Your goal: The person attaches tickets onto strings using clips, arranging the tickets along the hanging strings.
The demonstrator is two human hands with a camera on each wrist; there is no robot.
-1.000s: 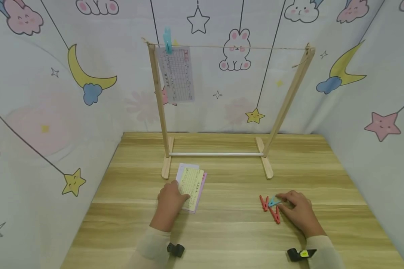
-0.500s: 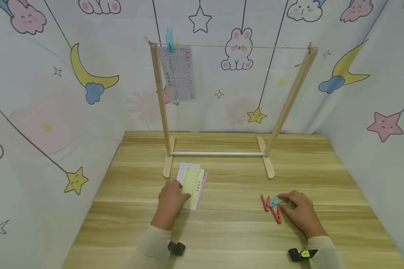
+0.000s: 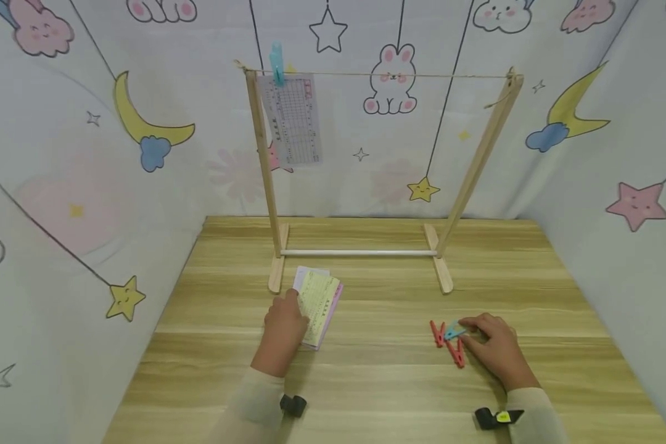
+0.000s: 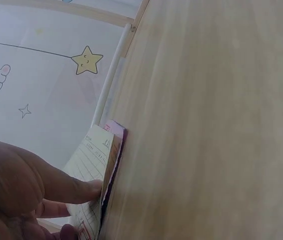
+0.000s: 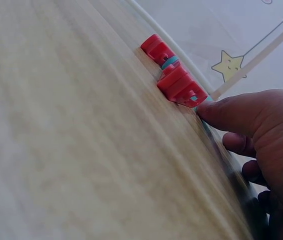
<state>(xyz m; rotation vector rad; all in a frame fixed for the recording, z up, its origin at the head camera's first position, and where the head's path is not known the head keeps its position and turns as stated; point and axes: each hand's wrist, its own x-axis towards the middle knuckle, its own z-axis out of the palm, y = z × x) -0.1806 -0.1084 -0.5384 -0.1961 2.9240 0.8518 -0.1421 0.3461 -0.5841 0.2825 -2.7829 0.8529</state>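
In the head view I had a wooden stand (image 3: 482, 157) at the back of the desk (image 3: 366, 394), its white rod (image 3: 361, 253) running low between the two feet. A string (image 3: 355, 74) spanned the top, and near its left end a light blue peg (image 3: 277, 65) held a printed sheet (image 3: 295, 126). White cloth (image 3: 338, 191) with cartoon prints closed the space in behind and at both sides; the desk was pale, striped wood. Before the stand's left foot lay a yellow slip (image 3: 319, 302) over a pink slip (image 3: 337, 297) and a white slip (image 3: 300, 276), my left hand (image 3: 285, 324) on their near left edge. Over to the right, my right hand (image 3: 494, 345) pinched a blue clothespin (image 3: 452, 333), with two red clothespins (image 3: 456, 354) crowded close around it.

The left wrist view showed me the thumb and fingers gripping the yellow slip, the pink slip's edge beneath.

In the right wrist view, the red clothespins mostly hid the blue one at my thumb tip.
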